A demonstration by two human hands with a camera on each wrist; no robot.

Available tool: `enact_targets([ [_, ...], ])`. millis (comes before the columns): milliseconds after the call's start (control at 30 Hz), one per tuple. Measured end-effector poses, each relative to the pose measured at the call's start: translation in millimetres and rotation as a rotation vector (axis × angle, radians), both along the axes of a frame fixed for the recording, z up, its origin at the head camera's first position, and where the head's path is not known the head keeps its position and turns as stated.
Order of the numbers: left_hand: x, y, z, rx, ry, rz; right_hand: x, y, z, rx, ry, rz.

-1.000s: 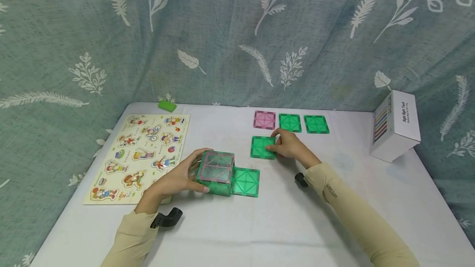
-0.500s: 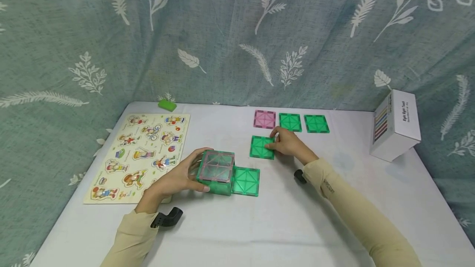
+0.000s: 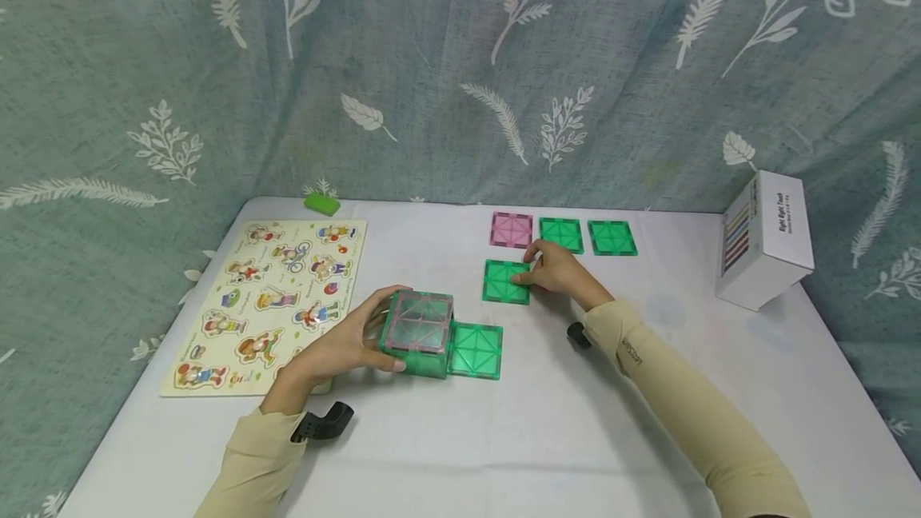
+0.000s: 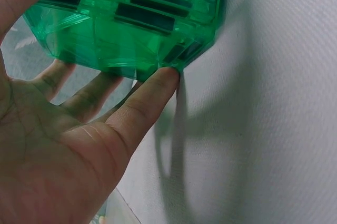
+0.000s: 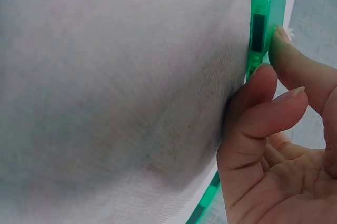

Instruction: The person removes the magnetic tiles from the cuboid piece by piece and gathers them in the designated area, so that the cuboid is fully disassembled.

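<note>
On the white table stands a cube of clear magnetic tiles (image 3: 420,334), with green sides and a pink-edged top. My left hand (image 3: 344,344) grips it from the left, the thumb on the near side and the fingers behind; the left wrist view shows the fingers against its green wall (image 4: 116,39). A flat green magnetic tile (image 3: 476,352) lies against the cube's right side. Farther back, my right hand (image 3: 560,272) pinches another green magnetic tile (image 3: 501,282) at its right edge. In the right wrist view, thumb and finger meet that tile's edge (image 5: 259,29).
A pink tile (image 3: 512,230) and two green tiles, one partly behind the right hand (image 3: 561,233) and one beside it (image 3: 612,238), line the back. A picture puzzle board (image 3: 269,302) lies left, a green block (image 3: 321,204) behind it. A white box (image 3: 766,242) stands right.
My right hand has slid the green tile slightly left and away from me across the table. The left hand and the cube have stayed put.
</note>
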State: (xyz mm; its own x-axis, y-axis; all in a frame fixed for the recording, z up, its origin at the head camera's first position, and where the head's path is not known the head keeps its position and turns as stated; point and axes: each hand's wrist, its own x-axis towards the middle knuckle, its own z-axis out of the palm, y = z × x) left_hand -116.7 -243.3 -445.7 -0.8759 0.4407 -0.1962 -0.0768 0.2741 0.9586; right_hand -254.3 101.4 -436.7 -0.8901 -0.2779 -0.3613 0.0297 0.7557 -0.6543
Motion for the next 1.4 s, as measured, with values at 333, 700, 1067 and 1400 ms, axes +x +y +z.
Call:
enact_targets([
  [333,-1.5,1.0,0.6,0.0,-0.008,0.005,-3.5,2,-1.5,-0.007,0.005,-0.015],
  [700,-0.7,2.7,3.8,0.026,-0.016,-0.003,-3.1,3,-5.9,-0.022,0.013,-0.026],
  [1067,-1.1,3.0,2.1,0.024,-0.004,0.001,0.3,4,-5.0,-0.02,0.038,0.003],
  [1400,-0.3,2.7,3.3,0.036,0.015,-0.009,12.2,1,10.4,0.029,0.028,0.068],
])
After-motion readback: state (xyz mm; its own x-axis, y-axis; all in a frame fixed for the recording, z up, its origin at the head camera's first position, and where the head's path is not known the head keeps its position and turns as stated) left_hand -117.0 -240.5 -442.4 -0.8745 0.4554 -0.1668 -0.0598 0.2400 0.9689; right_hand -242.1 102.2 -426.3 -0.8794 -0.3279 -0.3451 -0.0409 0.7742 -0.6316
